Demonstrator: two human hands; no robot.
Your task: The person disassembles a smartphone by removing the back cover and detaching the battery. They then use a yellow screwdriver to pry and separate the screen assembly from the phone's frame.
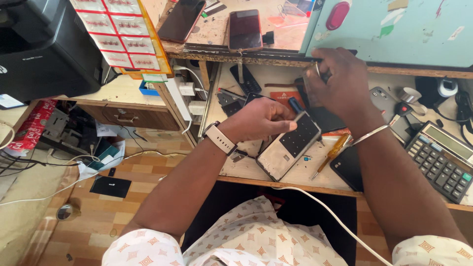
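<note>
A: Gripping what, left hand (261, 120)?
B: Fingers closed round a keypad phone (289, 147), tilted, just above the surface (246, 170).
A: Right hand (340, 83)?
B: Curled shut on a small metal piece (317, 69), too small to identify. Screwdriver (331, 155) lies beside the phone; calculator (441, 160) far right.

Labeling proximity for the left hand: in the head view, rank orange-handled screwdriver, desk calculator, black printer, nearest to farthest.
From the left hand, which holds the keypad phone:
1. Orange-handled screwdriver: just to its right on the desk.
2. Desk calculator: far right edge of the desk.
3. Black printer: upper left, on the side counter.
</note>
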